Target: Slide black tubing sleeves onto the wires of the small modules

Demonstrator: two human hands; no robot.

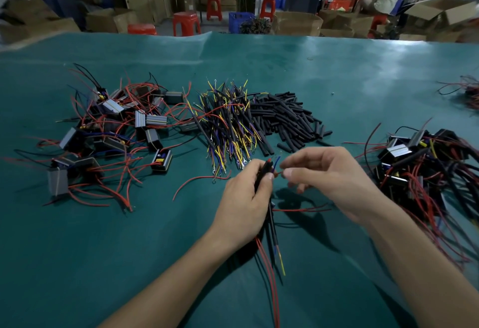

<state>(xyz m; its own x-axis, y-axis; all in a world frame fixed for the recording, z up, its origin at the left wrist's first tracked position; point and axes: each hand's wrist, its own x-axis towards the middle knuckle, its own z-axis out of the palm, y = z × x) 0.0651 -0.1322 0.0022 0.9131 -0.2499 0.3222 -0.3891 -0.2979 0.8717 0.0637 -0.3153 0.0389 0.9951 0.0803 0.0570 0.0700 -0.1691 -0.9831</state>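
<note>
Far left on green table [77, 250]: unsleeved modules [114, 130] tangled in red wire. Centre, far: wire bundles [228, 125], then loose sleeves [287, 120]. Near centre: left hand [246, 198] clenched round a black sleeve [265, 169], red and blue wire tips poking from its top. Right hand [329, 180] pinching a red wire [278, 172] at the sleeve mouth. Far right: sleeved modules [420, 161]. Likely risk: thin strands buckling or snagging at the mouth, slipping from the pinch.

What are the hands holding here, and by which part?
The left hand grips a bundle of wires in black sleeve, around its upper part. The right hand pinches a red wire's tip.
</note>
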